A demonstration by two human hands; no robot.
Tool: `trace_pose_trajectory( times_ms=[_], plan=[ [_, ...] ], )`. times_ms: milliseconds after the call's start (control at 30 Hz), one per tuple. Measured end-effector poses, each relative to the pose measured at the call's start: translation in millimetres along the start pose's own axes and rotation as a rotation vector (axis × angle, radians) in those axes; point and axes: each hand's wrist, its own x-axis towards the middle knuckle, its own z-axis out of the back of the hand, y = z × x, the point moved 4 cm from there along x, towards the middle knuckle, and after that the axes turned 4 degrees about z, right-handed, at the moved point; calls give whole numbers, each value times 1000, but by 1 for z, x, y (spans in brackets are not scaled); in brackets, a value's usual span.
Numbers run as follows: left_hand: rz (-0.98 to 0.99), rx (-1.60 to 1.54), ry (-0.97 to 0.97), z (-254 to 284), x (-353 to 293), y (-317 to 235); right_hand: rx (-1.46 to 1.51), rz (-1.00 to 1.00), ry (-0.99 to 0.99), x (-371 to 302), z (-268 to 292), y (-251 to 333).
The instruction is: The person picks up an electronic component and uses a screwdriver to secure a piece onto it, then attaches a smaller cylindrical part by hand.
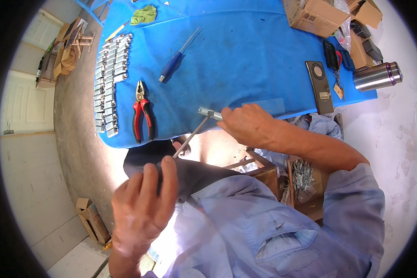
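While the left hand (pixel 146 199) clenches its fingers around a dark-handled metal screwdriver (pixel 191 137), the right hand (pixel 250 123) grasps a slim silvery metal piece (pixel 204 111)

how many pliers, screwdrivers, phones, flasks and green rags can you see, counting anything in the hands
Pliers: 1
Screwdrivers: 2 (blue-handled screwdriver on the table, held screwdriver in the left hand)
Phone: 1
Flask: 1
Green rag: 1
Total: 6
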Motion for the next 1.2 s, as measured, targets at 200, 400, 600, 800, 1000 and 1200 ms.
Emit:
trace_pose_trajectory(
  times_ms=[200,400,600,800,1000,1200],
  plan=[
    [142,-212,135,15,39,20,-28,2,26,0,-1,-3],
    [269,-422,163,14,46,47,-7,27,-42,0,-3,-3],
    [181,-334,138,12,34,43,-62,45,-93,-1,-6,-4],
    [-54,-16,133,24,40,11,-60,38,-60,-1,-5,-6],
    [98,-62,219,53,47,5,-30,111,29,11,0,13],
    [171,-339,291,21,85,56,-47,22,89,3,0,-4]
  ],
)
